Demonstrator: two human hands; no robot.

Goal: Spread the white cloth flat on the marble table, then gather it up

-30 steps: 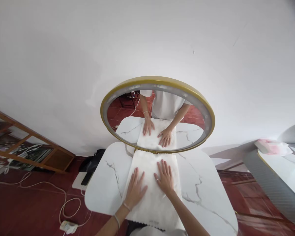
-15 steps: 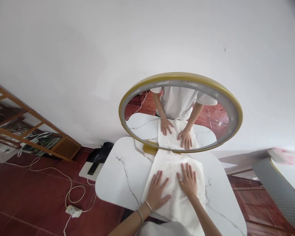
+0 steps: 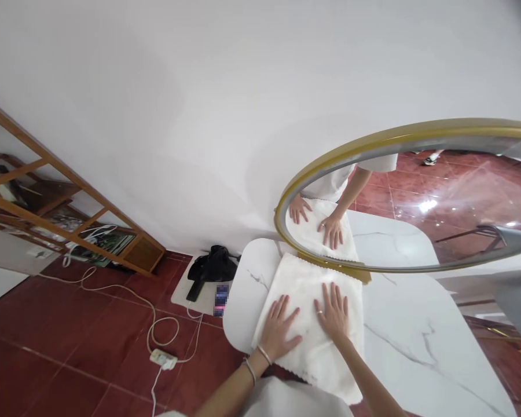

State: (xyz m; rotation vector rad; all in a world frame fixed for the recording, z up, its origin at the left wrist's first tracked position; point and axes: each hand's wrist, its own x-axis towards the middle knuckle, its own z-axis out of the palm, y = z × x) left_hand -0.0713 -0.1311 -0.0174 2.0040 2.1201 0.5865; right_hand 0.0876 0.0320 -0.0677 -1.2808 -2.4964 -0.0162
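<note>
A white towel (image 3: 306, 347) with a scalloped edge lies spread on the left part of the marble-patterned table (image 3: 408, 324), its near edge hanging over the front. My left hand (image 3: 278, 333) rests flat on the towel's left side, fingers spread, bracelets at the wrist. On its right side lies my right hand (image 3: 333, 313), palm down with fingers apart and a ring on one finger. Both hands press on the cloth without gripping it. Behind the towel stands a tilted oval mirror (image 3: 386, 136) with a gold rim, reflecting both hands and the cloth.
The mirror's gold foot (image 3: 362, 273) sits at the towel's back right. On the floor to the left are a power strip (image 3: 164, 359) with a looping cord, a black bag (image 3: 217, 263) and a phone (image 3: 221, 299). A wooden shelf (image 3: 145, 255) leans along the wall.
The towel and both flat hands have slid left across the tabletop, past the mirror's foot, which was at the towel's left and is now at its right. The view has shifted left too.
</note>
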